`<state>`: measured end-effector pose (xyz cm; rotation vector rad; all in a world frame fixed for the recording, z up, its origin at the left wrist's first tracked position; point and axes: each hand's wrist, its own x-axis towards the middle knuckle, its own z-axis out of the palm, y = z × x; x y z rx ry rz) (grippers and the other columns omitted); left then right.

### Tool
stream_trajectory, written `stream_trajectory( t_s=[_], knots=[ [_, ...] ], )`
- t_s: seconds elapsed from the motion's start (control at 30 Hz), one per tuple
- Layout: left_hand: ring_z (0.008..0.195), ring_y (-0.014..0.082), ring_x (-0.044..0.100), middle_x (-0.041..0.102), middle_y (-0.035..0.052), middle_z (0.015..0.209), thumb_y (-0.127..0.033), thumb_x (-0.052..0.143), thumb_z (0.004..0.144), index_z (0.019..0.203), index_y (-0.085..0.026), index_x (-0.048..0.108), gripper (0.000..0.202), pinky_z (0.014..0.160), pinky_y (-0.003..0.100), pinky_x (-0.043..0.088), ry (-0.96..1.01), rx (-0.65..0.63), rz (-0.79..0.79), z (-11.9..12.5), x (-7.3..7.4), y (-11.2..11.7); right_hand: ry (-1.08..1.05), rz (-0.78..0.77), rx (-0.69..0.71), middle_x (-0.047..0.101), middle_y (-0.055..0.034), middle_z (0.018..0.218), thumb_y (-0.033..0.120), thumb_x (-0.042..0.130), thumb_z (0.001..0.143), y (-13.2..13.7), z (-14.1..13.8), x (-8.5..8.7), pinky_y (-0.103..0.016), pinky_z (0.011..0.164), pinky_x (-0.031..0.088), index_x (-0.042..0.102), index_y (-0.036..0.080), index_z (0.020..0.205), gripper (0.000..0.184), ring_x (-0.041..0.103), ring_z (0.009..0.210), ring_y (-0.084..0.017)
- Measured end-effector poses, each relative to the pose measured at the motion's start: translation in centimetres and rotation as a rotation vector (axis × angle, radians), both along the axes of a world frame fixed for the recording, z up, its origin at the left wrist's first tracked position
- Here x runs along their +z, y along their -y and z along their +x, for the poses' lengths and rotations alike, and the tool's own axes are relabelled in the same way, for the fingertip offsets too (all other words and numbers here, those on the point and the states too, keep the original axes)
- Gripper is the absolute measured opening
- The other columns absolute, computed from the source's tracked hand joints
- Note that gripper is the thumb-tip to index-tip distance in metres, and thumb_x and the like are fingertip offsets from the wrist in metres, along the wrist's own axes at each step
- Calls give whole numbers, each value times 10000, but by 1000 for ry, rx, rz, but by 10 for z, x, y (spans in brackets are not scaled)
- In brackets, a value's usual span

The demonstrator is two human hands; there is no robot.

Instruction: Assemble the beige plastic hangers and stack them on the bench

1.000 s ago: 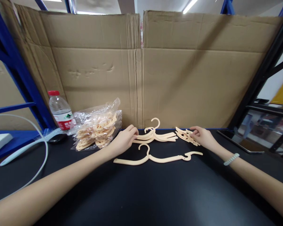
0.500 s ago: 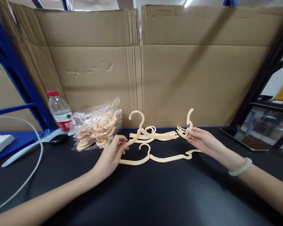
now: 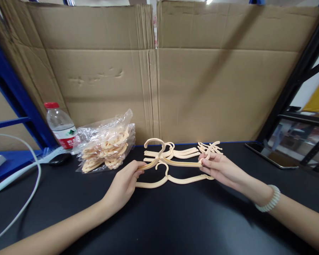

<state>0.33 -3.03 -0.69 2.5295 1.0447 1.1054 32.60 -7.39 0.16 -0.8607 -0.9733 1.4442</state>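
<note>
My left hand (image 3: 126,177) is closed on the left arm of a cream plastic hanger (image 3: 179,163), held above the table with its hook upward. My right hand (image 3: 219,168) pinches a small curved hook piece (image 3: 210,150) against that hanger's right end; whether the two are joined cannot be made out. Just below lies another cream hanger (image 3: 186,180) on the table, its ends partly behind my hands. Several folded hangers (image 3: 187,153) are stacked behind the held one. A small pile of loose hook pieces (image 3: 202,146) sits beyond my right fingers.
A clear plastic bag (image 3: 106,145) of cream parts stands at left, beside a red-capped bottle (image 3: 61,127). Near it are a black object (image 3: 60,159) and a white cable (image 3: 37,177). A dark flat device (image 3: 272,156) lies at right. Cardboard (image 3: 228,88) walls the table's back.
My right hand has moved left and down, bringing the hook piece to the hanger's right end. The held hanger has tilted down to nearly level. The view has shifted slightly.
</note>
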Motion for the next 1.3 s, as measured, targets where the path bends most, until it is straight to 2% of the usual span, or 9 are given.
stream_trajectory(
  t_s=[0.17,0.33,0.53,0.67,0.77,0.9,1.1,1.2,1.3],
  knots=[
    [691,157,591,617,11,834,-175,371,942,1010,-220,559,205,634,261,484,13,2,17,0,-1,-2,-13,-17,44,623,17,785,267,837,680,4,-2,5,-260,826,542,654,176,740,212,614,779,-100],
    [724,158,599,626,9,858,-173,390,943,1014,-222,566,196,656,254,480,11,6,32,0,-2,-2,-9,-63,172,673,-46,922,312,798,736,6,-1,7,-320,872,535,613,159,774,243,662,1011,-223],
    [735,152,602,622,-1,846,-154,387,944,996,-230,570,205,663,242,469,-2,-21,48,0,-1,-1,45,-91,161,692,-58,849,327,723,818,8,-2,5,-287,774,565,564,158,773,235,718,857,-203],
    [733,151,605,618,0,835,-153,387,944,994,-230,572,206,660,241,471,-8,-23,49,0,0,-1,94,-74,158,688,-40,814,329,733,805,8,-1,3,-247,723,572,566,157,775,241,715,769,-159],
    [752,158,610,625,9,850,-150,380,939,991,-229,576,217,667,249,477,-16,-24,42,1,1,0,140,-19,138,681,-17,783,317,755,780,10,-3,3,-216,694,568,565,157,763,249,707,732,-134],
    [735,165,620,632,12,831,-152,378,925,979,-228,579,222,654,254,491,0,-12,34,1,0,0,175,66,89,686,-10,742,349,771,754,12,-9,3,-261,691,576,536,173,751,294,704,680,-144],
    [747,161,637,638,12,843,-174,366,939,1041,-231,577,242,662,245,496,-14,-40,26,-1,-3,-1,214,104,-58,653,6,666,385,806,698,11,-14,-4,-285,618,569,516,183,765,360,693,607,-163],
    [717,153,626,643,1,843,-214,374,948,1098,-241,551,234,649,240,488,-21,-1,-16,-1,-3,0,195,105,-101,666,-14,746,409,788,714,11,-13,-6,-322,700,561,534,188,766,341,701,701,-184],
    [676,155,612,619,-15,768,-246,351,957,1148,-238,505,246,607,237,479,-13,60,-94,1,-2,2,259,194,-182,668,-41,894,416,764,739,11,-12,-7,-323,734,527,617,195,826,279,651,749,-166]
  ],
)
